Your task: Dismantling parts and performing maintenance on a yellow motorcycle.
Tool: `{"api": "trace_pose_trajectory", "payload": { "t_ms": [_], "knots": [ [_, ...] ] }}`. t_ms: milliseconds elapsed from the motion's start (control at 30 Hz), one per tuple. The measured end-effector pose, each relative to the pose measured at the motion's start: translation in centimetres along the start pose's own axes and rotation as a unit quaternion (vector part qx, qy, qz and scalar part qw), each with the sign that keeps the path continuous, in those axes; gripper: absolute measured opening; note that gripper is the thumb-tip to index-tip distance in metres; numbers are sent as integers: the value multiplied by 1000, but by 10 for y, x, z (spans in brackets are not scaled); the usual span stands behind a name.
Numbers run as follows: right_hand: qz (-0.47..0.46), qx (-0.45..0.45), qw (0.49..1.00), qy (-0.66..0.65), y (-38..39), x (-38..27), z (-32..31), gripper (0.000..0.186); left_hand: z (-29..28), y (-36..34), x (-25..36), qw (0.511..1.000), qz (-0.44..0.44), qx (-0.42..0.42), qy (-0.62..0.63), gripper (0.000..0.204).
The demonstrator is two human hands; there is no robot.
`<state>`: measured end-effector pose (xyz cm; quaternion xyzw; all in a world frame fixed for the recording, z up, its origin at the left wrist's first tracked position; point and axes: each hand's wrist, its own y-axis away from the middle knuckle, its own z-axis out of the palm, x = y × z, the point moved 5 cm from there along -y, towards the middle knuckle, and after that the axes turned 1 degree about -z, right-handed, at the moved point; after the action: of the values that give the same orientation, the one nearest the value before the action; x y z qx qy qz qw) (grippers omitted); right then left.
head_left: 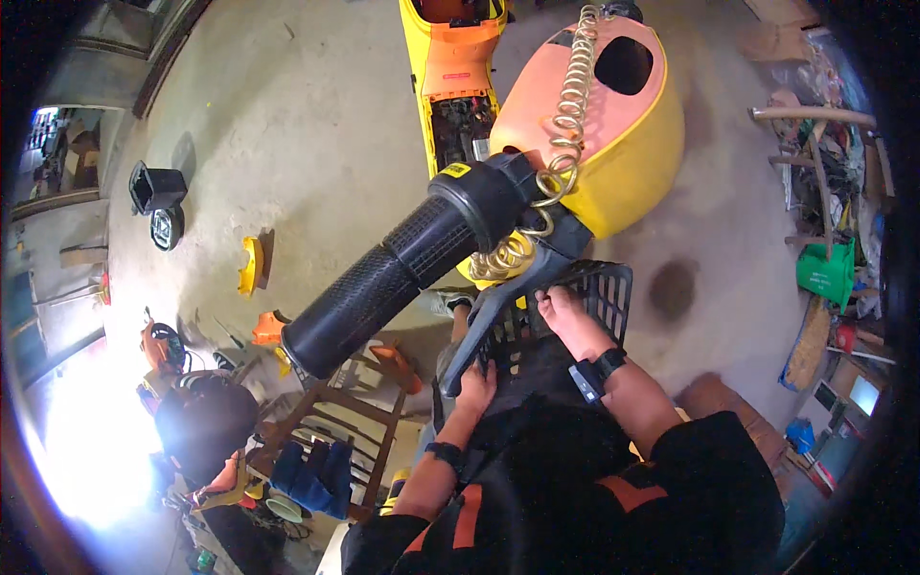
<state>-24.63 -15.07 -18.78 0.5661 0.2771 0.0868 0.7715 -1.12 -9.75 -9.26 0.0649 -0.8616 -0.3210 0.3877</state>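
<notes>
So this looks like the middle of working on the black plastic basket (pixel 575 297) that sits at the front of the yellow and pink scooter (pixel 613 125), right under the big black handlebar grip (pixel 393 278) that fills the middle of the view. Left hand (pixel 476 383) is flat against the near left side of the basket, just below the grey brake lever (pixel 489 321), fingers spread and pressing rather than wrapped around anything. Right hand (pixel 565 311) is curled over the basket's top rim on the far side of the lever, closed on the mesh edge. A coiled yellow cable (pixel 565 105) runs from the grip area up over the scooter body. My read is it's a hold-and-position step, steadying or lining up the basket. Next move probably needs both hands keeping it level and clear of the lever and cable, though I can't see any fixing points from here. Wooden chair (pixel 335 422) with a blue cloth is off to the left of the basket, on the concrete floor (pixel 316 144).
</notes>
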Motion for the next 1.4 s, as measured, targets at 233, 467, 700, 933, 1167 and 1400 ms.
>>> {"api": "trace_pose_trajectory", "payload": {
  "t_ms": [233,467,700,933,1167,1400],
  "knots": [
    [1,-45,998,45,19,-2,18,6,-2,6,-6,997,-30,2,-70,38],
    [-30,-16,996,85,3,-4,13,14,-26,8,23,992,-41,-67,-102,48],
    [-232,9,881,413,59,-30,51,17,-40,5,29,987,-78,-96,-105,55],
    [-387,97,646,650,73,-48,58,27,-45,1,36,982,-78,-112,-131,53],
    [-421,55,678,599,65,-49,50,27,-32,-2,21,987,-59,-97,-112,54],
    [-278,-11,823,495,52,-49,46,25,-36,0,28,988,-36,-99,-112,57]
  ]
}}
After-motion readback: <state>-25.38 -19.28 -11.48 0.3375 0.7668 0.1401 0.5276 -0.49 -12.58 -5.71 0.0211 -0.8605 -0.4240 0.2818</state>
